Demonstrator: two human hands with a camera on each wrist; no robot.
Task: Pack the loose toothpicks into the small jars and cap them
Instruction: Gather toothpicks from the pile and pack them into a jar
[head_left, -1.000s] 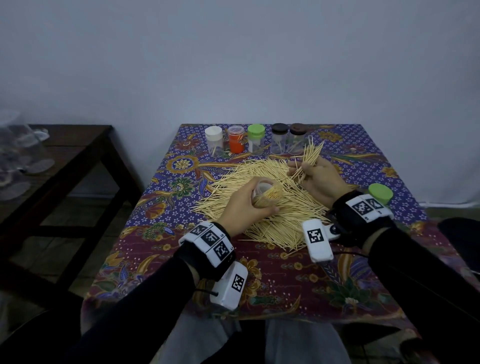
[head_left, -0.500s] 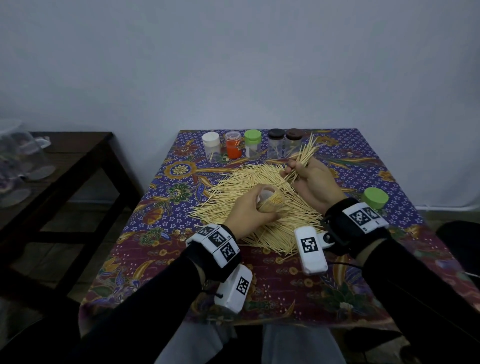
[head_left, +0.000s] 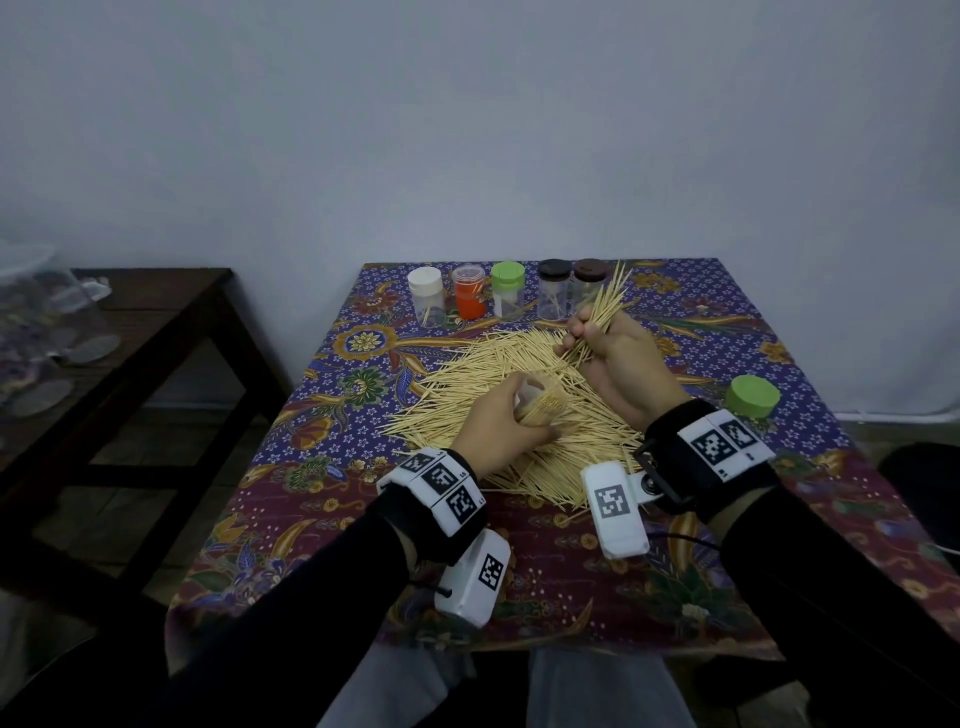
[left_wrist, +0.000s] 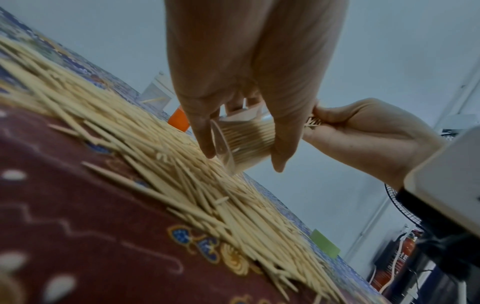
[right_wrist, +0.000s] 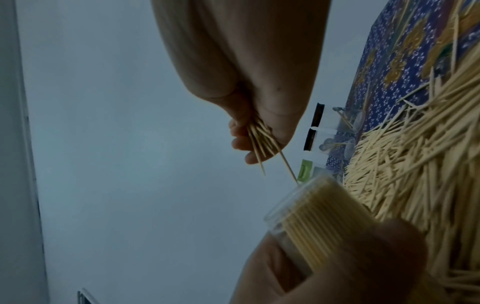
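Two hands are seen above a worktop (head_left: 779, 322) covered with a patterned cloth. A clear small jar (head_left: 535, 408), already well filled with toothpicks, is held tilted by the left hand (head_left: 498, 426); its fingers (left_wrist: 202, 127) and thumb are curled round the jar wall, and the open mouth is turned toward the right hand (head_left: 618, 369). A bundle of toothpicks (head_left: 597, 317) is pinched in the grip of the right hand, between the thumb and the curled fingers (right_wrist: 241, 142), a little beyond the jar mouth; the sticks fan out above the hand and their lower tips point down toward the jar. One long tip seems to reach the jar rim in the right wrist view, but contact cannot be told for sure because of blur.

A large pile of loose toothpicks (head_left: 467, 384) is spread on the cloth under and around both hands. Five capped jars are lined at the far edge (from left: a white-capped jar (head_left: 427, 296), an orange jar (head_left: 470, 297), a green-capped jar (head_left: 508, 290), and two dark-capped jars (head_left: 553, 288)), each with few or no sticks visible inside. A loose green cap (head_left: 752, 396) lies on the cloth beside the right wrist. A dark wooden side table (head_left: 156, 312) stands to the left.
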